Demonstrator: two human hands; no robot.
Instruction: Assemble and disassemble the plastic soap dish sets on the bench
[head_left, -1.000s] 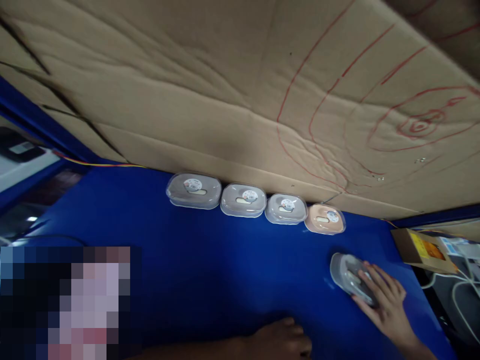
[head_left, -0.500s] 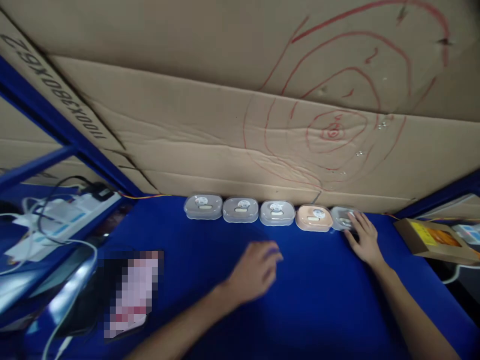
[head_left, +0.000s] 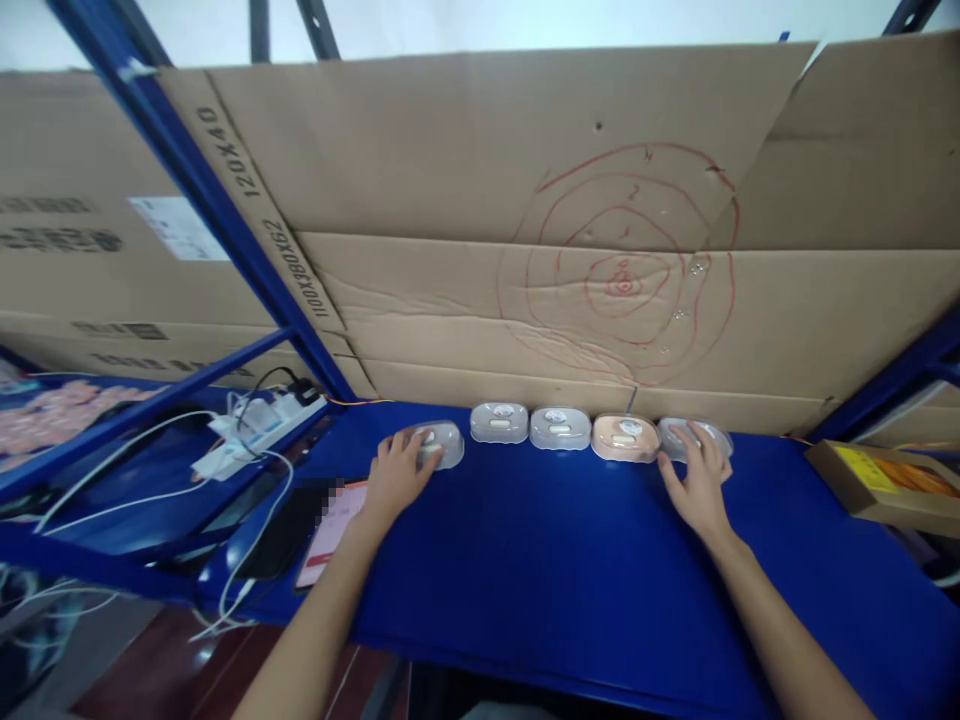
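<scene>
Clear plastic cases with rounded ends stand in a row along the back of the blue table. At the left end, my left hand (head_left: 400,472) is closed over the left part of a grey clear case (head_left: 448,447), which sits slightly nearer to me than the others. My right hand (head_left: 697,480) has its fingers bent over the top of another grey clear case (head_left: 716,437) at the right end, thumb at its left side. Between them are two grey cases, a left one (head_left: 499,424) and a right one (head_left: 559,430), plus a peach-coloured case (head_left: 625,440). Round stickers show on these three.
A cardboard wall (head_left: 450,280) with red rings drawn on it rises behind the row. At left lie a phone (head_left: 330,530) and a white power strip (head_left: 262,440) with cables. An open cardboard box (head_left: 885,485) stands at right.
My left hand has moved left from above the middle of the table onto the leftmost case, now apart from its neighbour. My right hand stays at the rightmost case. The view has tilted up.
</scene>
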